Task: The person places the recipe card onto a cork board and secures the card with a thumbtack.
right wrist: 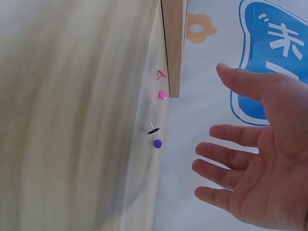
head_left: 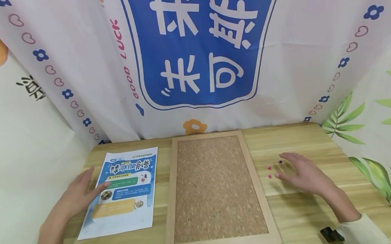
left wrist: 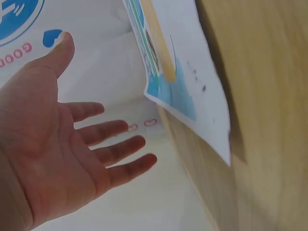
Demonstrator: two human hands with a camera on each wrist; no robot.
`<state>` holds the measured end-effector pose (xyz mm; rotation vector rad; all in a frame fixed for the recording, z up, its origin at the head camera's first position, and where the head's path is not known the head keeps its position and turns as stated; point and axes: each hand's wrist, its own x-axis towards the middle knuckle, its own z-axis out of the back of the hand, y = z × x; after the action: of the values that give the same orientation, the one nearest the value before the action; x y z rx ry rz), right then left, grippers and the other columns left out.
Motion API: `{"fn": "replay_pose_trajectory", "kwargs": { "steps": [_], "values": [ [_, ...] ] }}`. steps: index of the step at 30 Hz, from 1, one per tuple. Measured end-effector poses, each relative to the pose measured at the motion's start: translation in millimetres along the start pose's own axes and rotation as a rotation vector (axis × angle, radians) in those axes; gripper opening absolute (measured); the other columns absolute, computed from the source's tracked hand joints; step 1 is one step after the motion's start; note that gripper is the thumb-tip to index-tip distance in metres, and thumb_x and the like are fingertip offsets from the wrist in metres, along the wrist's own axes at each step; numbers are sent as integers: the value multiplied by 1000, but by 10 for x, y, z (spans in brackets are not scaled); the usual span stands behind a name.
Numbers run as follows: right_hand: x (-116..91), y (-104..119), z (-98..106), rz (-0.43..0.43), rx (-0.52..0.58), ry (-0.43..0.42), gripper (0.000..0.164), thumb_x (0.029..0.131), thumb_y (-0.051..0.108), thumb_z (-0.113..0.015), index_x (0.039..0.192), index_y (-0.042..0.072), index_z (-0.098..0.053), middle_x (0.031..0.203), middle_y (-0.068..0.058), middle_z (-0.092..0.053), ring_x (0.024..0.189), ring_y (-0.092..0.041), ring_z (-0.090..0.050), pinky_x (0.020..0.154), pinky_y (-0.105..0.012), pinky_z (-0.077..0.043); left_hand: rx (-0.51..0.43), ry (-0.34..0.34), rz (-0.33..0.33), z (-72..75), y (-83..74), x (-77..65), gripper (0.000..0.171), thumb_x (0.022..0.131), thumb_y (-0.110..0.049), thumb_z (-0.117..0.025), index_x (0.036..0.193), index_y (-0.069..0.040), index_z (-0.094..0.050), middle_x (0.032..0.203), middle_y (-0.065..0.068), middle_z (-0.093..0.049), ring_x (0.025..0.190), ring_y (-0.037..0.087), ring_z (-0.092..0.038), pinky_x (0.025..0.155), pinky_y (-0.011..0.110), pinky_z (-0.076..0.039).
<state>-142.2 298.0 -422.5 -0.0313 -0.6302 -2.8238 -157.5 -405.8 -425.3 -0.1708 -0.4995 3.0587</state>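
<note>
My left hand (head_left: 78, 194) hovers at the left edge of a printed sheet (head_left: 119, 190) with a blue heading, its fingers spread and holding nothing. In the left wrist view the sheet's near corner (left wrist: 211, 120) lifts off the wood. To the right, my right hand (head_left: 306, 173) is held above the table with straight, spread fingers, beside several push pins. The right wrist view shows a pink pin (right wrist: 162, 95), a purple pin (right wrist: 158, 143) and a dark pin (right wrist: 153, 130) with its point up. Between the hands lies a wood-framed cork board (head_left: 219, 187).
The wooden table (head_left: 300, 219) carries the board in its middle, running from the back edge toward the front. A white curtain (head_left: 298, 57) with a blue printed panel hangs right behind it. More printed fabric closes off the left and right sides.
</note>
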Motion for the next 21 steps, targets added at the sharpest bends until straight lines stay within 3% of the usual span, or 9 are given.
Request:
{"fn": "replay_pose_trajectory", "kwargs": {
  "steps": [5, 13, 21],
  "values": [
    [29, 3, -24, 11, 6, -7, 73, 98, 43, -78, 150, -4, -55, 150, -35, -56, 135, -61, -53, 109, -77, -44, -24, 5, -1, 22, 60, 16, 106, 106, -62, -56, 163, 16, -15, 159, 51, -24, 144, 73, -26, 112, 85, -30],
    [68, -24, -28, 23, 25, -16, 68, 96, 38, -81, 145, -5, -60, 143, -32, -64, 129, -58, -61, 103, -72, -51, -56, 6, -2, 45, 135, 39, 103, 103, -60, -63, 163, 13, -21, 158, 47, -35, 137, 67, -46, 104, 81, -43],
    [131, -52, -32, 35, 58, -16, 60, 97, 33, -82, 141, -4, -64, 135, -27, -70, 123, -51, -66, 95, -63, -59, -140, 66, 20, 43, 188, 78, 96, 105, -55, -63, 162, 13, -27, 160, 44, -36, 138, 65, -48, 102, 76, -49]
  ]
}}
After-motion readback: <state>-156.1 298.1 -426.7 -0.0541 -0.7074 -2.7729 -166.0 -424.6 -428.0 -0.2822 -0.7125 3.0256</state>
